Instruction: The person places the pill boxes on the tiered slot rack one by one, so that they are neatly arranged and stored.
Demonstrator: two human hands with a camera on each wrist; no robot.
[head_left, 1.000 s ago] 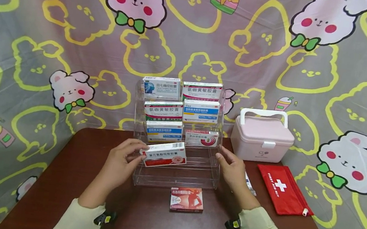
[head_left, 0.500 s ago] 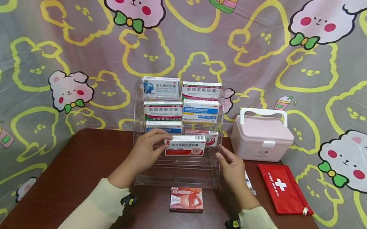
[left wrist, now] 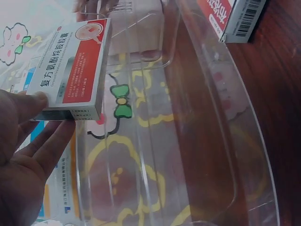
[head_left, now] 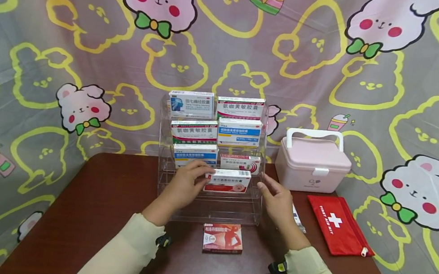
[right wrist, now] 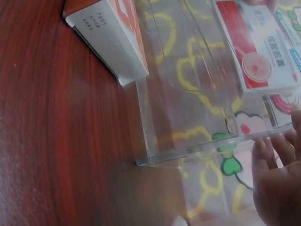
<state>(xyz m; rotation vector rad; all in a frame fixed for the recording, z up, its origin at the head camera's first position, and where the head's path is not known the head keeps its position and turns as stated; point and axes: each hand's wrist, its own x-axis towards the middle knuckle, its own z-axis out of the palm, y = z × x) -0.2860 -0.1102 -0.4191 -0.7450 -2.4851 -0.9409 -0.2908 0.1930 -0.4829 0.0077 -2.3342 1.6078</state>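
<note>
In the head view, my left hand (head_left: 187,184) pinches one end of a white and red medicine box (head_left: 227,182). The box is held upright at the front of a clear tiered display rack (head_left: 210,215), just below the row with a small white and red box (head_left: 240,163). The left wrist view has the thumb on the box's face and fingers underneath. My right hand (head_left: 278,203) holds the rack's right side panel, its thumb at the panel edge and fingers outside. Several other medicine boxes, such as a blue and white one (head_left: 239,133), fill the upper tiers.
A red ibuprofen box (head_left: 223,238) lies on the brown table (head_left: 103,196) before the rack. To the right are a pink lidded case (head_left: 314,163) and a red first aid pouch (head_left: 339,225). A patterned curtain (head_left: 231,34) hangs behind.
My left hand has carried the white and red medicine box rightward, up and then slightly down, levelling it from its tilt. My right hand stays at the rack's side.
</note>
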